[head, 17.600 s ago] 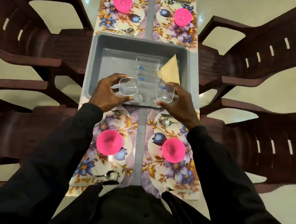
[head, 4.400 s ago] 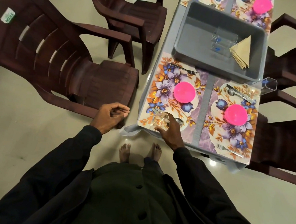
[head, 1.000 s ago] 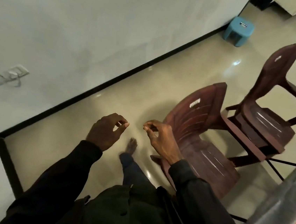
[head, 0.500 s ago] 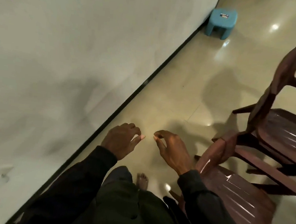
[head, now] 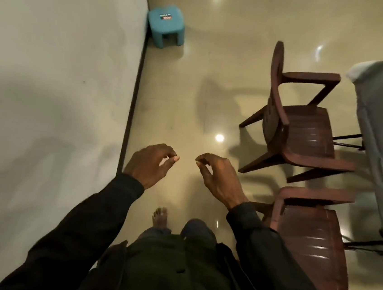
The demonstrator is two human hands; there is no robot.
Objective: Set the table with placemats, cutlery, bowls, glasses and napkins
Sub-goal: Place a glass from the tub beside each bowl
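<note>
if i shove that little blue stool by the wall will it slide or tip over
The blue stool looks like moulded plastic, so it is probably light and stiff. Squat, with short legs, it would likely slide rather than tip on the glossy floor. It stands right beside the wall, so it probably has little room that way.

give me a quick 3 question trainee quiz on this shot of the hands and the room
1. True or false: the left hand and right hand each hold a glass.
2. What stands by the wall? A. blue stool B. red bucket C. green bin
3. How many brown chairs show beside the table?

Key: 1 false, both hold nothing; 2 A; 3 two.
</note>
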